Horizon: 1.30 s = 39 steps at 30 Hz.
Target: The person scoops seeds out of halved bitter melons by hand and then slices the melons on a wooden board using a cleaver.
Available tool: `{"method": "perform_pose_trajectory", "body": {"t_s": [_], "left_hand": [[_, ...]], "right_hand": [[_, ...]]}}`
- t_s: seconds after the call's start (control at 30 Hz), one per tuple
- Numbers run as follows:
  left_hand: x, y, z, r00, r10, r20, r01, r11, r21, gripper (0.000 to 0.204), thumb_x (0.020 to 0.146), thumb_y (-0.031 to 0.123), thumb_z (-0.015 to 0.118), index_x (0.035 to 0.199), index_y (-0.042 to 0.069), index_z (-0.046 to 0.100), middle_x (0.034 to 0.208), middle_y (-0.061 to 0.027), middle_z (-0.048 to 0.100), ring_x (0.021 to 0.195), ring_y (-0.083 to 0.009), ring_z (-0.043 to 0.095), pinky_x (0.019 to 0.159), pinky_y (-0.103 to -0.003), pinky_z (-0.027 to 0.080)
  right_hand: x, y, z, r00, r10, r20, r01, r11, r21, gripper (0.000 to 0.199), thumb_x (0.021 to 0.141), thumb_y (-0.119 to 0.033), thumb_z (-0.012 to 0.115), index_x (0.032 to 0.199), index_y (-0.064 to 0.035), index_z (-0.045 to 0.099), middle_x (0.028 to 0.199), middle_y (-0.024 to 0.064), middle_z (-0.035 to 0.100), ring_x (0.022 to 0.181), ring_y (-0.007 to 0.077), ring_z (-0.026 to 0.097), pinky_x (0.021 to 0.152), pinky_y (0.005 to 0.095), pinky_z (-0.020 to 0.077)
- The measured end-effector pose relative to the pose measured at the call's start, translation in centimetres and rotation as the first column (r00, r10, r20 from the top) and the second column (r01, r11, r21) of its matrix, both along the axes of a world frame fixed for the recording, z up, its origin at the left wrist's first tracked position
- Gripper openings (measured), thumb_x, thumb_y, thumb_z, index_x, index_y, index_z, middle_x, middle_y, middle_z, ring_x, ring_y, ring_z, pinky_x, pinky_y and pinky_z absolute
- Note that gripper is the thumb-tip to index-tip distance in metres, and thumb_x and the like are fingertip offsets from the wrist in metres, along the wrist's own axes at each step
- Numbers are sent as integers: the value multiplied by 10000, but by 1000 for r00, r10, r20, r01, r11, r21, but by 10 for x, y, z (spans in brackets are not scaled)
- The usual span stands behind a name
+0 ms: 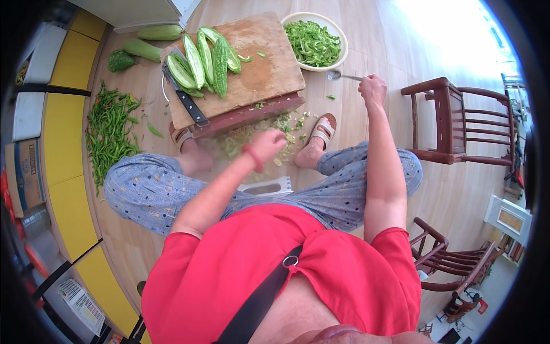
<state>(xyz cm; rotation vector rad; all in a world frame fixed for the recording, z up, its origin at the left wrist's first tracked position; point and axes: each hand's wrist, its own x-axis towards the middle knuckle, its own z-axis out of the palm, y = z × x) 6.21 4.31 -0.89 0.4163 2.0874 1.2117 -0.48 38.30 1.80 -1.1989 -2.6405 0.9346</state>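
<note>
In my right hand [372,90], held out to the right, is a metal spoon [337,74] whose bowl points left, near the rim of the cream bowl [345,46]. Sliced bitter melon [312,43] fills that bowl. My left hand [268,146] has its fingers curled, just in front of the board's near edge, over scattered pale seeds and pith [246,137]; anything inside it is hidden. Several halved bitter melons [193,60] lie on the left of the wooden cutting board [258,74]. A black-handled knife [192,109] rests along the board's left edge.
A heap of green chillies [112,132] spreads over the floor at left. Beyond it lie pale green gourds [143,49] and a dark bumpy one [120,61]. Yellow cabinets [64,132] line the left; wooden chairs [450,120] stand at right. My feet flank the scraps.
</note>
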Motion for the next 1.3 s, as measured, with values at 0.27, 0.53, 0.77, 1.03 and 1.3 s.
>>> {"method": "perform_pose_trajectory", "body": {"t_s": [0.27, 0.53, 0.77, 1.03, 1.3], "left_hand": [[16, -1, -10, 919, -370, -140, 333, 914, -231, 245, 803, 210, 550, 923, 0, 590, 898, -182, 599, 867, -339, 571, 770, -420, 455], [7, -33, 21, 951, -231, -205, 175, 949, -261, 277, 804, 214, 565, 999, 18, 578, 914, -176, 580, 881, -340, 562, 766, -420, 455], [4, -47, 36, 891, -158, -427, 66, 973, -222, 271, 781, 222, 591, 966, 24, 576, 905, -169, 583, 828, -335, 572, 738, -417, 464], [42, -68, 67, 828, -475, -296, 334, 844, -421, 256, 748, 214, 639, 927, 41, 577, 883, -151, 594, 821, -316, 592, 719, -413, 464], [60, -86, 73, 850, -384, -361, 212, 876, -433, 269, 731, 195, 653, 944, 58, 561, 898, -130, 586, 898, -285, 561, 750, -410, 422]], "right_hand": [[-60, 25, -100, 729, -659, -183, 233, 491, -839, 157, 839, -32, 476, 966, 61, 491, 825, 167, 601, 662, 232, 619, 551, 273, 531], [-69, 0, -141, 942, -231, 245, 323, 824, -465, 197, 791, -105, 574, 958, -1, 563, 782, 118, 579, 644, 206, 575, 556, 283, 499], [-86, -15, -100, 922, -215, -322, 49, 890, -454, 195, 794, -129, 595, 931, 9, 606, 756, 66, 612, 598, 119, 572, 492, 182, 446], [-88, -128, -25, 734, 651, -195, -605, 757, 247, 219, 811, -163, 534, 969, -72, 656, 906, 140, 647, 838, 279, 621, 773, 354, 468], [-104, -210, -35, 571, 819, 59, -771, 510, 382, 196, 812, -160, 549, 954, -76, 657, 870, 196, 628, 789, 336, 613, 693, 398, 480]]}}
